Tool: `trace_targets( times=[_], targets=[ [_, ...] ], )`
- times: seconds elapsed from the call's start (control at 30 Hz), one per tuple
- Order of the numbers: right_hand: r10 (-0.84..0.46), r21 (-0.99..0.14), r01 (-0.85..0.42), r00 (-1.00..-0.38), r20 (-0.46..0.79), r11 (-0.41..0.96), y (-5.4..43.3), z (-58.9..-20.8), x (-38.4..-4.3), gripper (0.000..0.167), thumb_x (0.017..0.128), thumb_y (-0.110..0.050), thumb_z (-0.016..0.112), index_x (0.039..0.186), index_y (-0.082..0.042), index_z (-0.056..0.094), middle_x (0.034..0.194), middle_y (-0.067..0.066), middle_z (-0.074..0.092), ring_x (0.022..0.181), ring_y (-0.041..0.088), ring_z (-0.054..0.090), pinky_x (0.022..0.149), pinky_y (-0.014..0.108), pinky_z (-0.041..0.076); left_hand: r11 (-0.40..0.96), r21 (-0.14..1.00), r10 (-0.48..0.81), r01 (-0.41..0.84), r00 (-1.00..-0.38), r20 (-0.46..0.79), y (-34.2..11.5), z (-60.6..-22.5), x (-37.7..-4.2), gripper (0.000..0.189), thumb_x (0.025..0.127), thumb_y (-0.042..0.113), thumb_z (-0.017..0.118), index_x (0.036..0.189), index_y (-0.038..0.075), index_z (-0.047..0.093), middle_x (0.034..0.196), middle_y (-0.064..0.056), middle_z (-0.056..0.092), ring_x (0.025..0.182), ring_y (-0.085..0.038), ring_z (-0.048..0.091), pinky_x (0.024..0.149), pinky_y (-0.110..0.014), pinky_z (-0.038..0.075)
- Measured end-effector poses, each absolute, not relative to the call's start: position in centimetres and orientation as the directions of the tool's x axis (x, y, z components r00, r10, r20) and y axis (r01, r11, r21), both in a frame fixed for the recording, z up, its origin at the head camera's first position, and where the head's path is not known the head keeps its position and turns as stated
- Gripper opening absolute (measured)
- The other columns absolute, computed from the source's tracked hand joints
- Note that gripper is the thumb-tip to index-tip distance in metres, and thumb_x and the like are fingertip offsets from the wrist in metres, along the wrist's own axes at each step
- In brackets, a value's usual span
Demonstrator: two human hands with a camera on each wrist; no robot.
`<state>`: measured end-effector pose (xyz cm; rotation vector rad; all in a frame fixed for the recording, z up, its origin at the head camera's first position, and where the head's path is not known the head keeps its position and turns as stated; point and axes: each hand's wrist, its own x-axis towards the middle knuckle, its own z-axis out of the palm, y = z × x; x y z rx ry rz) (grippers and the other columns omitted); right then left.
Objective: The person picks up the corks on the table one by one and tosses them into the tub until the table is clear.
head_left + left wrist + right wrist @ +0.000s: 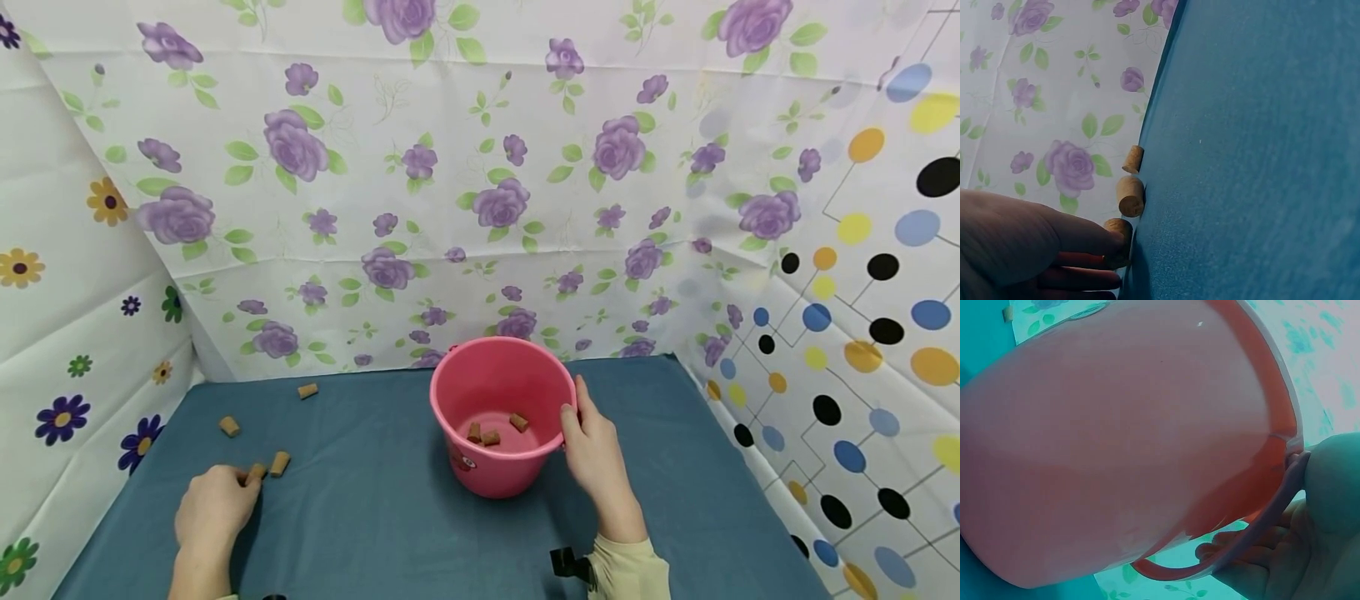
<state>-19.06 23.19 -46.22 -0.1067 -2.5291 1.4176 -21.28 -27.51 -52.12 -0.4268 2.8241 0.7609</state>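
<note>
At the left of the table my left hand (216,508) pinches a cork (1119,242) between thumb and fingers, low over the cloth. Just beyond it lies a second cork (280,463). Two more, a cork (229,427) to the left and a cork (307,391) near the back edge, lie farther off. A pink bucket (498,477) stands upright at the middle, with several corks (491,437) on its bottom. My right hand (597,446) holds the bucket's right rim, thumb at the rim, fingers by the handle (1254,534).
A blue cloth (360,500) covers the table. Behind it hangs a white curtain with purple roses (498,204). Patterned sheets enclose both sides, one with flowers (63,418) at the left, one with coloured dots (850,456) at the right.
</note>
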Motion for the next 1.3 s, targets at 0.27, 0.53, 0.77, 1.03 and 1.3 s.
trace_targets(
  times=[0.27,0.53,0.77,1.03,1.3],
  targets=[
    [0.181,-0.841,-0.064,-0.965,0.189,0.538,23.2,-46.3,-19.1,0.062,0.115,-0.026,0.047,0.170,-0.007,0.027,0.159,0.020,0.053,0.095,0.027,0.067,0.077,0.035,0.058,0.810,0.481,-0.269,-0.336,-0.941,-0.205,-27.4,-52.0,-21.0,0.026,0.105,0.019,0.066,0.109,-0.003,0.079,0.089,-0.018,0.073,0.066,-0.025,0.065,0.054,-0.043,0.051],
    [0.187,-0.840,-0.051,-0.966,0.179,0.541,23.2,-46.3,-19.1,0.062,0.115,-0.027,0.048,0.170,-0.007,0.027,0.164,0.018,0.046,0.104,0.029,0.068,0.084,0.040,0.061,0.805,0.484,-0.291,-0.342,-0.940,-0.180,-27.2,-51.7,-21.0,0.034,0.105,0.022,0.066,0.122,-0.005,0.076,0.082,-0.014,0.070,0.064,-0.025,0.063,0.052,-0.041,0.049],
    [0.193,-0.837,-0.040,-0.966,0.172,0.546,23.1,-46.3,-19.1,0.063,0.115,-0.027,0.047,0.170,-0.007,0.026,0.164,0.018,0.046,0.109,0.031,0.068,0.087,0.042,0.061,0.819,0.479,-0.306,-0.317,-0.946,-0.102,-26.7,-51.2,-21.1,0.040,0.104,0.022,0.069,0.132,-0.007,0.071,0.112,-0.032,0.072,0.063,-0.024,0.064,0.051,-0.042,0.051],
    [0.192,-0.835,-0.041,-0.966,0.174,0.549,23.1,-46.2,-19.1,0.062,0.115,-0.028,0.047,0.170,-0.008,0.027,0.146,0.021,0.062,0.094,0.026,0.067,0.080,0.038,0.057,0.823,0.497,-0.290,-0.275,-0.956,-0.047,-26.2,-50.8,-21.0,0.040,0.105,0.023,0.069,0.131,-0.008,0.071,0.112,-0.030,0.074,0.068,-0.027,0.068,0.053,-0.043,0.054],
    [0.182,-0.830,-0.047,-0.967,0.177,0.556,23.1,-46.2,-19.1,0.062,0.116,-0.030,0.046,0.170,-0.006,0.026,0.114,0.021,0.070,0.073,0.020,0.061,0.069,0.034,0.054,0.815,0.525,-0.268,-0.245,-0.963,-0.033,-25.8,-50.6,-21.0,0.041,0.106,0.023,0.066,0.132,-0.010,0.070,0.110,-0.028,0.075,0.062,-0.021,0.066,0.050,-0.038,0.051]
  ],
)
